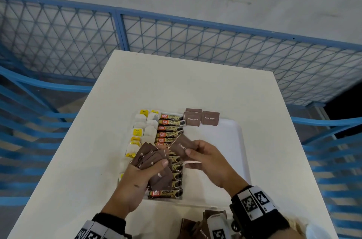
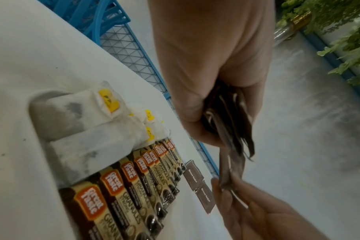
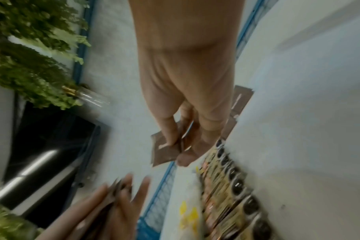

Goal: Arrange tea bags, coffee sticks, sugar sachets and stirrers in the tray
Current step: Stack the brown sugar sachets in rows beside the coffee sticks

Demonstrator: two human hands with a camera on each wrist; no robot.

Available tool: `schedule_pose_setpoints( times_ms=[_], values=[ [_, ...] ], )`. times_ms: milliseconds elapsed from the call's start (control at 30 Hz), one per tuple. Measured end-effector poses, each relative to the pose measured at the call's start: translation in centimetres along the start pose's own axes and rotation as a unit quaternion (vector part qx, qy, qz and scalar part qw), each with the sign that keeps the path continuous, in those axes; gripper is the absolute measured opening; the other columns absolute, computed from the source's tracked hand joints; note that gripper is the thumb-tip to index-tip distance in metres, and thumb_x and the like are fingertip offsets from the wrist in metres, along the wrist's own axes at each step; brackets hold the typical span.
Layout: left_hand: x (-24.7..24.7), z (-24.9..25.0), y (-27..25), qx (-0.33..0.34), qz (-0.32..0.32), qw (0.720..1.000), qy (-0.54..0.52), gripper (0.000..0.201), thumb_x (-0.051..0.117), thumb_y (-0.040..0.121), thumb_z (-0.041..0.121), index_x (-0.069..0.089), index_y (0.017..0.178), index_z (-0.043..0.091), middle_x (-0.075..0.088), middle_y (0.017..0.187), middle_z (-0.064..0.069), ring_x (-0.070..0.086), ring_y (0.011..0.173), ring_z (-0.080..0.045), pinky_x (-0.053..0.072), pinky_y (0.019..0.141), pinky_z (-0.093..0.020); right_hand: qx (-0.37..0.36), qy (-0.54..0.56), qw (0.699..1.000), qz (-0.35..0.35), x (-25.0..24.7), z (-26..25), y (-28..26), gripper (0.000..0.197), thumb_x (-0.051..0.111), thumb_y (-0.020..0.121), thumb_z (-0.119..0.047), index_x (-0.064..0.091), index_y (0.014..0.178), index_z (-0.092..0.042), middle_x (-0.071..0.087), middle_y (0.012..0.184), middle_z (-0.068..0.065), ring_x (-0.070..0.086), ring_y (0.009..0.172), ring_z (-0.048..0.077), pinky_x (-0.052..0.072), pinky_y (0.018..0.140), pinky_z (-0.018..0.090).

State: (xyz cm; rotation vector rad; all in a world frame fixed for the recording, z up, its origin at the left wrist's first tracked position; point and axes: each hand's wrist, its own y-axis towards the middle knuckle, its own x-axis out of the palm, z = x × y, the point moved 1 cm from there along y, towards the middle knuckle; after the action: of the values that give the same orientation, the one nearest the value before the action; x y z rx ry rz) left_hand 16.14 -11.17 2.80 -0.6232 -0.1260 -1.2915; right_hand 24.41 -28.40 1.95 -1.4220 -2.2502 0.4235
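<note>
Brown sugar sachets already lie at the far end of the white tray — three of them, just right of the row of Great Taste coffee sticks. Tea bags fill the tray's left side. Your left hand grips a fanned bundle of sachets above the sticks; your right hand pinches a single sachet — raised over the tray on the table.
</note>
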Motion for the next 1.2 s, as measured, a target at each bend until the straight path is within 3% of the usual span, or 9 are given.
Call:
schedule_pose_setpoints(
  times_ms=[100,233,333,467,533,700,833,1000,1200],
  values=[
    [-0.5,-0.3,0.2,0.001,0.023,0.999,-0.032,0.077,0.095,0.025,0.039,0.069,0.094,0.015,0.071,0.083,-0.006,0.069,0.074,-0.016,0.057,0.057,-0.036,-0.037,0.012,0.997,0.072,-2.6,0.3,1.6,0.013,0.051,0.09,0.004,0.058,0.097,-0.004,0.063,0.094,0.012,0.064,0.079,0.017,0.055,0.068,0.02],
    [-0.7,-0.1,0.3,0.0,0.043,0.998,-0.042,0.039,0.077,0.058,0.016,0.065,0.094,0.014,0.072,0.084,-0.008,0.07,0.074,-0.018,0.058,0.057,-0.044,-0.069,-0.061,0.982,0.163,-6.7,0.4,4.5,0.028,0.049,0.087,0.014,0.053,0.074,-0.011,0.06,0.09,0.005,0.059,0.085,0.02,0.053,0.081,0.025],
    [-0.7,0.0,0.5,-0.003,0.051,0.998,-0.028,0.023,0.065,0.07,0.008,0.066,0.091,0.017,0.072,0.077,-0.004,0.069,0.068,-0.017,0.058,0.057,-0.047,-0.076,-0.116,0.963,0.23,-9.1,-0.2,6.3,0.019,0.055,0.084,0.013,0.055,0.081,-0.006,0.058,0.08,0.002,0.058,0.075,0.019,0.053,0.064,0.015],
    [-0.9,-0.2,0.6,-0.008,0.039,0.999,-0.008,0.047,0.089,0.045,0.027,0.069,0.086,0.02,0.073,0.083,-0.007,0.07,0.074,-0.021,0.057,0.063,-0.053,-0.057,-0.222,0.931,0.285,-10.9,-1.0,8.4,0.029,0.071,0.077,-0.003,0.052,0.081,-0.025,0.061,0.074,0.003,0.058,0.065,0.019,0.052,0.069,0.031],
    [-0.9,-0.2,0.6,-0.007,0.044,0.999,-0.005,0.033,0.081,0.058,0.02,0.067,0.088,0.017,0.073,0.082,-0.007,0.07,0.073,-0.02,0.057,0.06,-0.051,-0.051,-0.271,0.918,0.285,-11.1,-1.1,9.0,0.032,0.074,0.075,-0.011,0.048,0.086,-0.027,0.062,0.072,-0.004,0.059,0.072,0.018,0.049,0.074,0.035],
    [-1.0,0.0,0.6,-0.009,0.052,0.999,-0.008,0.027,0.074,0.063,0.014,0.064,0.089,0.011,0.067,0.078,-0.015,0.062,0.072,-0.029,0.052,0.062,-0.052,-0.06,-0.319,0.902,0.286,-10.6,-1.7,9.6,0.034,0.069,0.08,-0.014,0.044,0.103,-0.021,0.063,0.082,-0.003,0.057,0.074,0.016,0.036,0.055,0.021],
    [-0.8,0.2,0.5,-0.009,0.026,0.998,-0.05,0.067,0.093,0.042,0.038,0.055,0.088,0.005,0.031,0.068,-0.037,0.03,0.084,-0.034,0.034,0.054,-0.055,-0.07,-0.34,0.892,0.29,-10.1,-1.7,9.8,0.035,0.068,0.082,-0.015,0.045,0.109,-0.017,0.06,0.082,-0.002,0.055,0.072,0.016,0.036,0.05,0.011],
    [-1.0,0.1,0.8,-0.002,0.043,0.998,-0.04,0.059,0.092,0.04,0.039,0.068,0.089,0.018,0.062,0.085,-0.012,0.051,0.082,-0.028,0.036,0.073,-0.049,-0.081,-0.322,0.894,0.302,-9.7,-1.5,9.9,0.037,0.065,0.083,-0.006,0.045,0.115,-0.006,0.057,0.085,0.007,0.051,0.075,0.017,0.035,0.054,-0.002],
    [-0.8,-0.1,1.1,0.005,0.027,1.0,-0.014,0.067,0.093,0.032,0.045,0.071,0.091,0.022,0.071,0.089,-0.006,0.068,0.078,-0.019,0.058,0.063,-0.038,-0.121,-0.309,0.888,0.32,-8.5,-0.9,9.5,0.034,0.063,0.082,-0.004,0.046,0.111,-0.006,0.052,0.081,0.004,0.052,0.073,0.017,0.041,0.056,0.008]
  ],
)
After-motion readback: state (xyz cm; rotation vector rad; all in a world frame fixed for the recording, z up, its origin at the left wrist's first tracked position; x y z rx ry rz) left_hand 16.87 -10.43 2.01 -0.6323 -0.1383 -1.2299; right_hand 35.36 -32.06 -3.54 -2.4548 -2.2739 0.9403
